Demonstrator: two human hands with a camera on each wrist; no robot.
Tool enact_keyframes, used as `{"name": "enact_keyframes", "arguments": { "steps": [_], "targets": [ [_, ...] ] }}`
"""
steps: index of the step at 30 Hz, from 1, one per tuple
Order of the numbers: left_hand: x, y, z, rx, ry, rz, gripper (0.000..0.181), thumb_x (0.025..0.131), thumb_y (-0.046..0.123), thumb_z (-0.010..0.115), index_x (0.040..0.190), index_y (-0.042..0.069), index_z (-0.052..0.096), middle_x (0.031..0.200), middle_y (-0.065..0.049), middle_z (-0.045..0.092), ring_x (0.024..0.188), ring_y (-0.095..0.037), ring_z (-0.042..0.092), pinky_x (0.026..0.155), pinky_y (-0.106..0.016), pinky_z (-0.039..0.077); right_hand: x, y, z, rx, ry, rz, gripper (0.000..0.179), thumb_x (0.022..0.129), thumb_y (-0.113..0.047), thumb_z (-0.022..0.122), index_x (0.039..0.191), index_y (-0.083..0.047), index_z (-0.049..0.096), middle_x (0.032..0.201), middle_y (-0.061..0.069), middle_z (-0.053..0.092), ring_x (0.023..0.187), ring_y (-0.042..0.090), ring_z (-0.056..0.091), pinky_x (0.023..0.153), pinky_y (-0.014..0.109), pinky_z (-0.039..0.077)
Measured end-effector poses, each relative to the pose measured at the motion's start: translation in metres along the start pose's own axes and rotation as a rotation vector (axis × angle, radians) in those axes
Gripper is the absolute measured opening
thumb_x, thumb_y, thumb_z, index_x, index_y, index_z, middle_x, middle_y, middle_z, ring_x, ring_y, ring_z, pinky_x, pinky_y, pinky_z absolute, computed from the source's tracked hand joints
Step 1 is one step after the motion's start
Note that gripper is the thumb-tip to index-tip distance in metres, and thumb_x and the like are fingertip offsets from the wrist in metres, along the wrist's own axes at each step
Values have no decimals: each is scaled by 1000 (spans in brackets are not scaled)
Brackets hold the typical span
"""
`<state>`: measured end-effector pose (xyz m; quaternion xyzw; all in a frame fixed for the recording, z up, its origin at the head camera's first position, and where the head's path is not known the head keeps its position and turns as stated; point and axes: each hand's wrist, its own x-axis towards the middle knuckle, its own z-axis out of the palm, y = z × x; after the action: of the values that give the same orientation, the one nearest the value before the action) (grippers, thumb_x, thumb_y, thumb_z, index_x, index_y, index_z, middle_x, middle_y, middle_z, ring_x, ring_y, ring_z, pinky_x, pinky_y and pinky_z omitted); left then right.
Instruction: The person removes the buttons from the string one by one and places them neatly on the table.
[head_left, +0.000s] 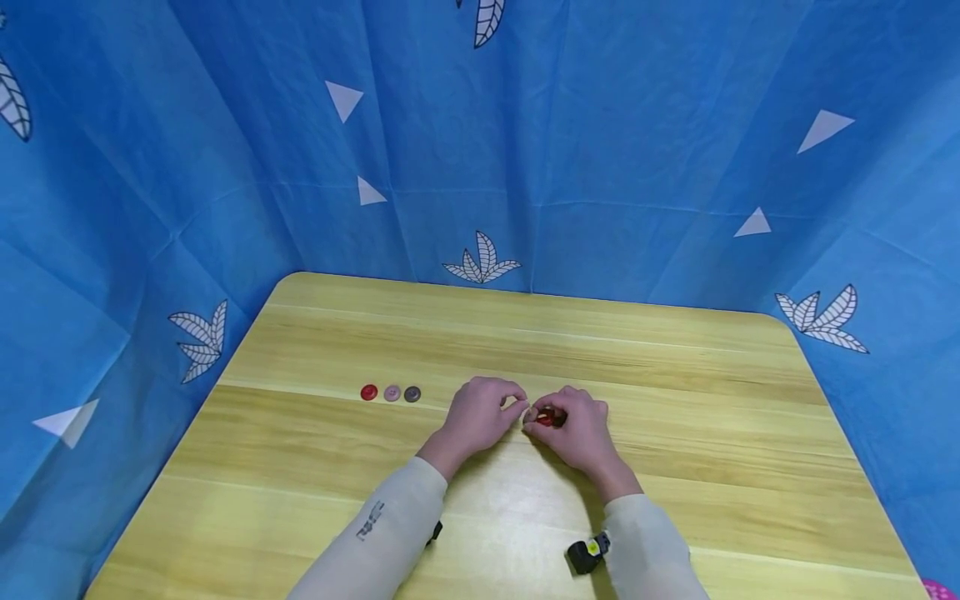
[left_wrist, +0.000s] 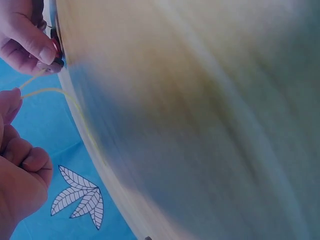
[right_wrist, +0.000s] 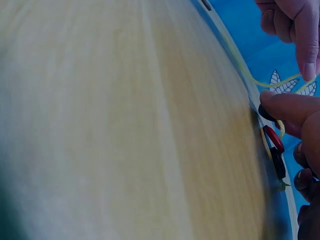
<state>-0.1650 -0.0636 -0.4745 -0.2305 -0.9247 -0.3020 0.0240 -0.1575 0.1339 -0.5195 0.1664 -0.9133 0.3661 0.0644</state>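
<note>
My left hand (head_left: pixel 478 414) pinches a thin yellow string (left_wrist: pixel 55 90) between thumb and index finger, and its loose end trails off in a curve. Close on its right, my right hand (head_left: pixel 581 432) pinches a dark button (right_wrist: pixel 267 113) at the fingertips, with the string running past it. Below that button, a red button (right_wrist: pixel 273 138) and another dark button (right_wrist: pixel 278 163) hang on the string under the right fingers. In the head view the right fingers partly hide this bunch. Both hands are just over the wooden table (head_left: pixel 675 375).
Left of the hands, three loose buttons lie in a row: a red one (head_left: pixel 369 392), a pale pink one (head_left: pixel 392 392) and a dark grey one (head_left: pixel 412 394). A blue curtain (head_left: pixel 600 167) with leaf and triangle prints hangs behind and beside the table.
</note>
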Motion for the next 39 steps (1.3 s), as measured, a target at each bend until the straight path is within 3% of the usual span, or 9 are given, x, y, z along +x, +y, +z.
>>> {"name": "enact_keyframes", "arguments": {
  "steps": [8,20,27,39],
  "targets": [
    [-2,-3,1,20,6,-13,10,96,26,70,98,19,78,89,9,70,73,-7,53,65,-27,44,1,0,-3,-2,-9,47,27,68,-28,93,79,-27,68,75,-9,55,75,13,47,77,43,24],
    [-3,-7,3,25,-23,-37,10,96,25,71,96,19,78,81,11,64,66,-7,50,60,-27,42,-1,0,-2,-45,-42,92,28,69,-29,87,79,-25,61,73,-8,52,72,14,47,76,44,24],
    [-4,-8,3,33,-26,-32,10,95,25,71,95,19,78,72,13,57,60,-7,48,55,-26,41,0,-1,-3,-64,-25,119,28,72,-37,89,72,-25,63,67,-9,53,69,14,50,77,44,24],
    [-4,-8,3,60,-37,-57,8,95,24,71,94,19,78,75,12,61,58,-8,45,53,-27,40,0,-2,-2,-44,-25,92,8,79,-21,84,81,-25,77,73,-12,55,74,14,49,77,46,25]
  ]
}}
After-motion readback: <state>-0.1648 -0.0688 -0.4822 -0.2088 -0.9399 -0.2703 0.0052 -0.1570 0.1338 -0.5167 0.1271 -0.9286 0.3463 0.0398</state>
